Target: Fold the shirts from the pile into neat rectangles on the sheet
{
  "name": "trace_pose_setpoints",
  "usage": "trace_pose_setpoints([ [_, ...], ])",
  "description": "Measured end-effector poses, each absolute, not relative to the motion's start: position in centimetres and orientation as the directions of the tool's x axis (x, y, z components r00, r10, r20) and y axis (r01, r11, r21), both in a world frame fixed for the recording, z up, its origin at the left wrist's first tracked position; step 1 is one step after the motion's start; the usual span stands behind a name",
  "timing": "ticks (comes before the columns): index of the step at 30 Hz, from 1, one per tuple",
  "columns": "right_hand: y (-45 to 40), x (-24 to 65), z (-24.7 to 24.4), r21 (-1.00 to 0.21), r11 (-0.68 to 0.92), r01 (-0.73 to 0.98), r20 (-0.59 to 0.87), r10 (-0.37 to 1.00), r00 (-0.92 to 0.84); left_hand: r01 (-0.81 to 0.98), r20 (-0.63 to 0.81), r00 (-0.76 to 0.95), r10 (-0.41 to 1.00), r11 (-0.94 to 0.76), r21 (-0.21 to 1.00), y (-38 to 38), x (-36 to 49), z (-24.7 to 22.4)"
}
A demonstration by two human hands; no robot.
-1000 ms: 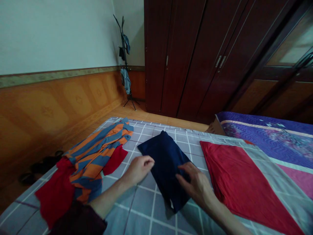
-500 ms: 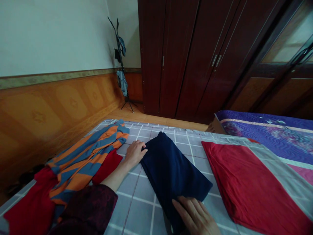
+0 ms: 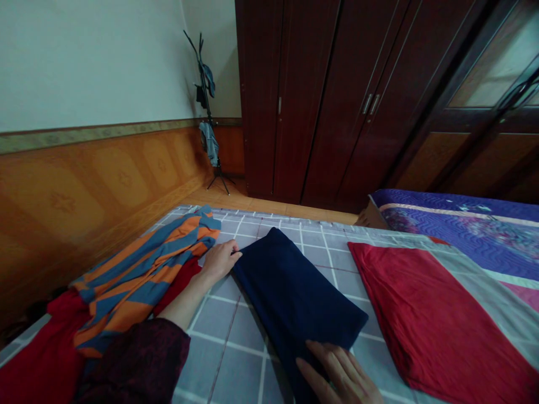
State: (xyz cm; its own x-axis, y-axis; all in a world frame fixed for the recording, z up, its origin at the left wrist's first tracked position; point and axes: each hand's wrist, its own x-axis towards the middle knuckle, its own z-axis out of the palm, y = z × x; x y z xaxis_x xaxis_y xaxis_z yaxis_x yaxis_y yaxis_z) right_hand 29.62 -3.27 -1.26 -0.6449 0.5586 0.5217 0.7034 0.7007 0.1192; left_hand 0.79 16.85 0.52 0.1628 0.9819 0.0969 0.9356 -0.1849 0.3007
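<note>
A folded navy blue garment [image 3: 295, 297] lies slantwise on the checked bedsheet [image 3: 244, 342]; its exact kind cannot be made out. At its upper left corner, my left hand [image 3: 219, 259] pinches the edge between thumb and fingers. My right hand [image 3: 339, 373] rests on the garment's near end, fingers stretched out over the fabric and the thumb apart; the bottom of the frame cuts it off. Right of the navy garment is a folded red garment [image 3: 433, 314], lying flat. Beyond my left forearm, an orange and blue striped garment [image 3: 147, 269] is heaped over red cloth [image 3: 54, 342].
A purple patterned bedspread [image 3: 455, 219] covers a surface at the right. Dark red wardrobes [image 3: 303, 101] stand past the bed's far edge. In the corner is a black coat stand [image 3: 206, 101] with clothes on it. A wood-panelled wall [image 3: 126, 174] runs along the left.
My left hand has moved slightly left, drawing the garment's corner with it. The navy fabric has become smoother and flatter. My right hand stays at the near end.
</note>
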Motion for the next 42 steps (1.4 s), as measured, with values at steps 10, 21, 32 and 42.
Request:
trace_pose_setpoints([
  [10, -3.4, 27.9, -2.9, 0.097, 0.664, 0.742, 0.648, 0.524, -0.553, 0.712, 0.327, 0.557, 0.763, -0.642, 0.284, 12.7, 8.8, 3.9],
  [21, -3.5, 28.2, -2.1, 0.098, 0.668, 0.738, 0.634, 0.530, -0.563, 0.705, 0.054, 0.668, 0.742, -0.655, 0.272, 17.4, 11.6, -0.2],
  [32, -3.9, 27.7, -2.7, -0.056, 0.672, 0.738, 0.636, 0.594, -0.493, 0.850, 0.166, 0.459, 0.873, -0.486, 0.204, 19.5, 9.7, -0.8],
  [42, -2.4, 31.1, -1.2, -0.069, 0.257, 0.964, 0.457, 0.867, -0.198, 0.521, 0.100, 0.827, 0.553, -0.821, 0.233, 13.1, 13.8, 0.6],
])
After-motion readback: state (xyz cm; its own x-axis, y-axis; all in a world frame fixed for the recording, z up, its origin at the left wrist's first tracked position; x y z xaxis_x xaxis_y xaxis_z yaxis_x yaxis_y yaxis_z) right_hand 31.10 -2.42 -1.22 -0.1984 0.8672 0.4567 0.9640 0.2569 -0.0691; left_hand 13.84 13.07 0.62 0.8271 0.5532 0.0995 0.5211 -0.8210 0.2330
